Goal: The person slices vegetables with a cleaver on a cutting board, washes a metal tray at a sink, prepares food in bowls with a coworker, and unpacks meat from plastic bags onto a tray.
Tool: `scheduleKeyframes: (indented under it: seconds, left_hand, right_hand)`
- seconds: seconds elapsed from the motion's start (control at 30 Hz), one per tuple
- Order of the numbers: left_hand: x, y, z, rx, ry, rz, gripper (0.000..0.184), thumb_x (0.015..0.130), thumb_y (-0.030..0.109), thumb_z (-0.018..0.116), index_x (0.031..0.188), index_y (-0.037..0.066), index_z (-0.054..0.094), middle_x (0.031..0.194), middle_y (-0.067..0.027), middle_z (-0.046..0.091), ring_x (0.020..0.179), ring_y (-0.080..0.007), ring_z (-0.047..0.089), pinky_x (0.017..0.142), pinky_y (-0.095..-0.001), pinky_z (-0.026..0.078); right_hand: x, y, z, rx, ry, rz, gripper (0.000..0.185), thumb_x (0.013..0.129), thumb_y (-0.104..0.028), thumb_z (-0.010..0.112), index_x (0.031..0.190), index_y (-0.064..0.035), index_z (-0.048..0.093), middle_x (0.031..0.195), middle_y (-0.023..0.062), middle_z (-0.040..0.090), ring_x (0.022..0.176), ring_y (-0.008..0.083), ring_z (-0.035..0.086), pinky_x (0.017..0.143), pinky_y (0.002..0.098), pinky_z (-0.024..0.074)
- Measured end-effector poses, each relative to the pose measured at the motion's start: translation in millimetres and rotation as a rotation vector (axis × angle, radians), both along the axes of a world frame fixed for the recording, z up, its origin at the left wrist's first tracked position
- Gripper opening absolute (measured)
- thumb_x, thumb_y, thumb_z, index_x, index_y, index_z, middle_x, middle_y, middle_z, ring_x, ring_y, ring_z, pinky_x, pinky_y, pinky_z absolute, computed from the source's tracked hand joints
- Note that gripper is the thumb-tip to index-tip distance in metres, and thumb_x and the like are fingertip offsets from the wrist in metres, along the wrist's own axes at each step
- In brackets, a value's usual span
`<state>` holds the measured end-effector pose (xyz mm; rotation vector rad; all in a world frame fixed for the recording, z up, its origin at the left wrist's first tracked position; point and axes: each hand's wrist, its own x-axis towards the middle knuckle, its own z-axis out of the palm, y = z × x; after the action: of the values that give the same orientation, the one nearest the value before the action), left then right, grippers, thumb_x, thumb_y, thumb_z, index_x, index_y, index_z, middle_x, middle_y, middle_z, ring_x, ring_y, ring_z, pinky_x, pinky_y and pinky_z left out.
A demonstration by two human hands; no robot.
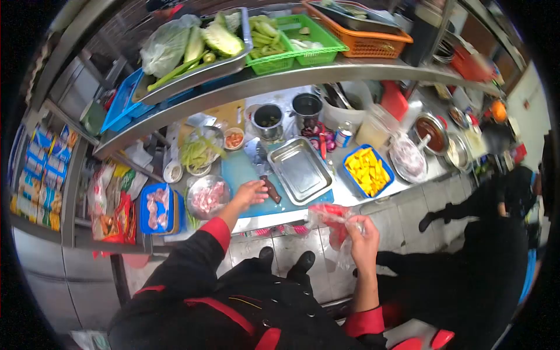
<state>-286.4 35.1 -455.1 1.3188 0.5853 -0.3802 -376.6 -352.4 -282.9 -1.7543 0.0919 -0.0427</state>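
My left hand is open over the near edge of the blue cutting board, its fingertips close to the brown handle of a cleaver. Nothing shows in it. My right hand is closed on a clear plastic bag with something red in or behind it, held in front of the counter edge. An empty steel tray lies on the board's right part. Left of the board stands a steel bowl of pale pink meat pieces.
A blue container of yellow pieces stands right of the tray. A blue tub of meat is at left. A steel shelf crosses above the counter, carrying vegetable baskets. Another person in dark clothes is close on the right.
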Motion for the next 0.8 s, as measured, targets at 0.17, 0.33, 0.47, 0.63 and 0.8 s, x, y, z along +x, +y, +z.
scheduleKeyframes:
  seconds: [0.17, 0.33, 0.47, 0.63, 0.8]
  left_hand:
    - [6.1, 55.5, -20.1, -0.108, -0.181, 0.492, 0.035, 0.099, 0.021, 0.056, 0.129, 0.006, 0.051, 0.11, -0.0135, 0.067, 0.09, -0.0256, 0.07, 0.074, -0.035, 0.059]
    - [46.6, 144.7, -28.1, -0.161, -0.337, 1.013, 0.03, 0.099, 0.015, 0.052, 0.123, -0.001, 0.051, 0.11, -0.0203, 0.065, 0.091, -0.0311, 0.07, 0.074, -0.0382, 0.061]
    - [60.1, 172.8, -42.6, -0.189, -0.219, 1.072, 0.027, 0.099, 0.017, 0.05, 0.116, -0.005, 0.052, 0.104, -0.0213, 0.066, 0.082, -0.0329, 0.072, 0.065, -0.0382, 0.062]
    - [57.8, 171.5, -2.8, -0.088, 0.061, 1.147, 0.024, 0.099, 0.017, 0.051, 0.1, -0.006, 0.057, 0.087, -0.0188, 0.07, 0.065, -0.0315, 0.072, 0.056, -0.0338, 0.061]
    - [85.7, 226.8, -119.6, -0.308, -0.155, 1.131, 0.023, 0.098, 0.012, 0.047, 0.116, -0.003, 0.053, 0.097, -0.0203, 0.068, 0.07, -0.0324, 0.072, 0.056, -0.0384, 0.06]
  right_hand:
    - [102.3, 48.3, 16.1, -0.011, -0.154, 0.156, 0.011, 0.088, -0.007, 0.067, 0.097, -0.0012, 0.066, 0.086, 0.0082, 0.068, 0.083, 0.014, 0.062, 0.075, 0.0296, 0.0489]
    - [136.7, 89.5, -19.1, -0.473, -0.348, 0.425, 0.032, 0.083, -0.011, 0.071, 0.113, -0.0036, 0.067, 0.114, 0.0229, 0.066, 0.107, 0.0372, 0.063, 0.095, 0.0398, 0.0477]
    - [110.1, 95.6, -14.6, -0.665, -0.396, 0.522, 0.041, 0.081, -0.011, 0.073, 0.12, -0.0033, 0.065, 0.127, 0.0229, 0.059, 0.117, 0.0388, 0.057, 0.101, 0.0418, 0.0446]
    - [103.8, 111.2, -1.5, -0.667, -0.268, 0.667, 0.04, 0.082, -0.01, 0.074, 0.12, -0.0045, 0.065, 0.123, 0.0175, 0.061, 0.108, 0.0295, 0.063, 0.089, 0.037, 0.0517]
    - [96.7, 140.2, 2.1, -0.548, -0.085, 0.722, 0.036, 0.084, -0.007, 0.072, 0.12, -0.0062, 0.066, 0.115, 0.0121, 0.065, 0.097, 0.0202, 0.066, 0.078, 0.0311, 0.0536]
